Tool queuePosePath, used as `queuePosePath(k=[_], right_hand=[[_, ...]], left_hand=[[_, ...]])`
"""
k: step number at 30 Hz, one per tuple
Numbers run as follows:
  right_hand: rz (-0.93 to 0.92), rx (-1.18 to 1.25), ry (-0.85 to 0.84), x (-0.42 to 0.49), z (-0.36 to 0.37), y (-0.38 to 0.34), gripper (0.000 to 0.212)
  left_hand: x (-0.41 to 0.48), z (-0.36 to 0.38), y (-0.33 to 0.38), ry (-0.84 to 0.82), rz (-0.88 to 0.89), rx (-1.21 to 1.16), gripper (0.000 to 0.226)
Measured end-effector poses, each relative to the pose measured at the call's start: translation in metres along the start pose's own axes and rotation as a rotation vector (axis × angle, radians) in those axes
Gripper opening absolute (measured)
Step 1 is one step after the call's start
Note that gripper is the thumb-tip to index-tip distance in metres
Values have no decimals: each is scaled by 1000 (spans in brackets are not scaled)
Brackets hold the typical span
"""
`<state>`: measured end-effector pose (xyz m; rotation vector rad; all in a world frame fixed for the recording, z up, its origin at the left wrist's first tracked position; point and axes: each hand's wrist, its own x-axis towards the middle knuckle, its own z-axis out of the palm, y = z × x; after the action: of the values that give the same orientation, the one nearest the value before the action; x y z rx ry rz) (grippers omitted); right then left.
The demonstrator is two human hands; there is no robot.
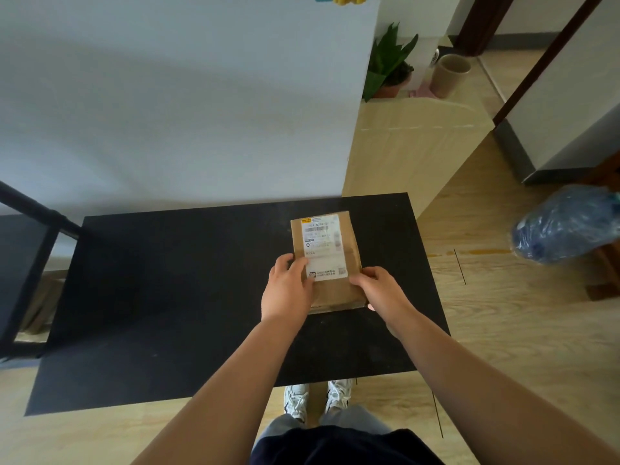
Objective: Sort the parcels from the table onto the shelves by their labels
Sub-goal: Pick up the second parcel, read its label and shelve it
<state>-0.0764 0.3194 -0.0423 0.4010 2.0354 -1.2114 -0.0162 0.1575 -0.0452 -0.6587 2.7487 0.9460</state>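
A brown cardboard parcel (pixel 349 239) with a white shipping label on top lies on the right half of the black table (pixel 167 297). My left hand (pixel 287 290) grips its near left edge, thumb resting on the label. My right hand (pixel 382 290) grips the near right corner, fingers wrapped under the edge. The parcel's near end looks slightly raised off the table. No other parcel is on the table.
A black metal shelf frame (pixel 33 250) stands at the left edge. Beyond the table is a white wall and a large flat cardboard sheet (pixel 412 146). A potted plant (pixel 389 65) and a blue plastic bag (pixel 567 223) are at the right.
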Motion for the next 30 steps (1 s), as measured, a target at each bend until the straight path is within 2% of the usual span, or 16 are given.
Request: queuePosePath(k=[3, 6, 12, 19, 22, 25, 27, 30], right_hand=[[-24, -47, 24, 3, 0, 4, 53], [-39, -55, 41, 6, 0, 2, 61], [-32, -58, 52, 11, 2, -4, 69], [-24, -83, 37, 16, 4, -11, 69], [-14, -87, 18, 16, 7, -12, 65], [-20, -87, 28, 14, 8, -10, 64], [-25, -75, 41, 11, 9, -9, 65], [-45, -31, 64, 2, 9, -9, 64]], left_hand=[[0, 0, 2, -6, 6, -19, 43], [0, 2, 1, 4, 4, -60, 44], [4, 0, 6, 6, -89, -165, 64], [17, -3, -2, -164, -220, -150, 84], [20, -1, -8, -255, -278, -173, 80], [18, -2, -12, -307, -269, -262, 66], [15, -3, -13, -306, -278, -336, 60], [12, -9, -14, -251, -320, -489, 64]])
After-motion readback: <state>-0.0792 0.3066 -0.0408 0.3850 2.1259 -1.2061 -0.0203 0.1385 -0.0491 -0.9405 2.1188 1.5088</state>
